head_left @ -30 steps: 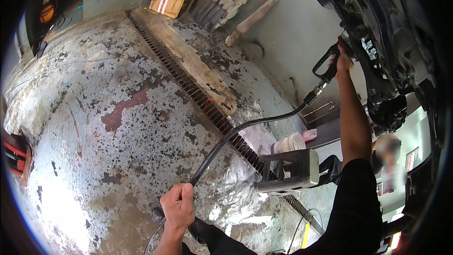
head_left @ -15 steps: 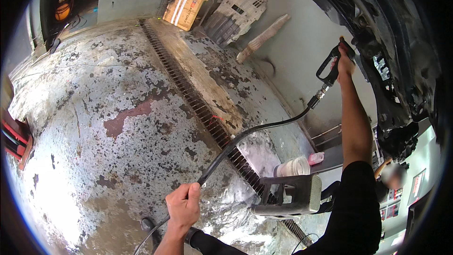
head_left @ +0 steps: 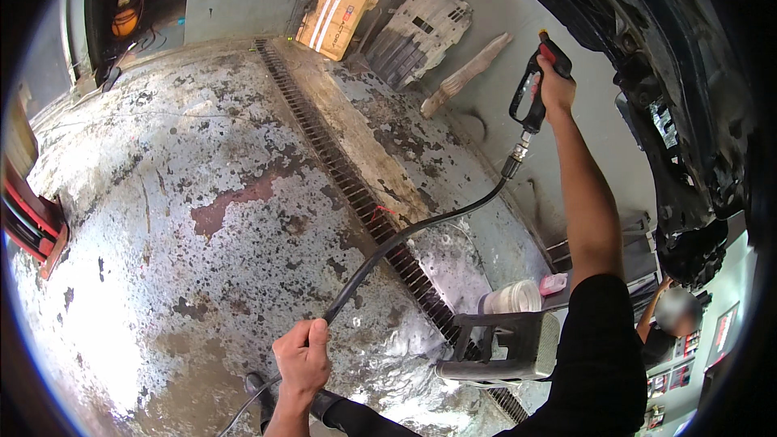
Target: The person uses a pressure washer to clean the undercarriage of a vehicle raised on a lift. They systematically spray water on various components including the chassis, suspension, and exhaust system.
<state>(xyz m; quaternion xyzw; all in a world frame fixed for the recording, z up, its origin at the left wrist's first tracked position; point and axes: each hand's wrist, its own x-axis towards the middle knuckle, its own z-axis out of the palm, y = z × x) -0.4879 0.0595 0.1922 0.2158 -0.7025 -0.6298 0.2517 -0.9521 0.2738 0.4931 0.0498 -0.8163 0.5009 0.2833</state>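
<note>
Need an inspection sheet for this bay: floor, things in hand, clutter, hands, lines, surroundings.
Surface: floor paint badly worn and patchy; slotted drain grate runs across it.
Things in hand: black-and-red spray gun, joined to a black hose by a metal fitting.
Clutter: grey stool, whitish bucket, pink container; taped carton by the wall.
Hands: right hand grips the gun; left hand grips the hose.
Lines: hose crosses over the grate in view.
Surroundings: apparent vehicle underside upper right; another person lower right.
</note>
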